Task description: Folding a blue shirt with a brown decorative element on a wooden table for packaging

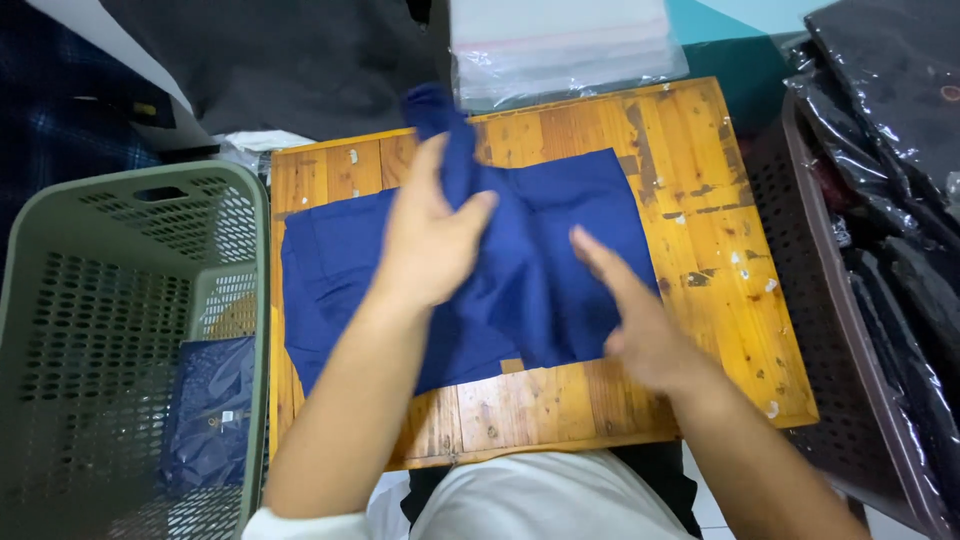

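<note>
Where spread over the wooden board (720, 300), lying mostly flat; toward the middle, gathered and lifted in a ridge that runs up past the board's far edge. So much for the blue garment (560, 290). Pinched at that ridge by the left hand (430, 245), fingers closed round a bunch of the cloth, thumb hidden beneath. Pressed down just to the right by the right hand (640, 320), fingers released and stretched out straight, grasping nothing, tips on the fabric.

Judged from this: a fold partway made, one side raised over the other. Finishing it would call for laying the lifted part down evenly, holding the lower layer steady with the flat hand, then smoothing out creases.

Farther out, to the left, a green basket (60, 330) holding a bagged blue garment (210, 410). Beyond the board, a stack of clear plastic bags (565, 45). To the right, a dark basket (800, 330) beside dark bagged items (890, 150).
</note>
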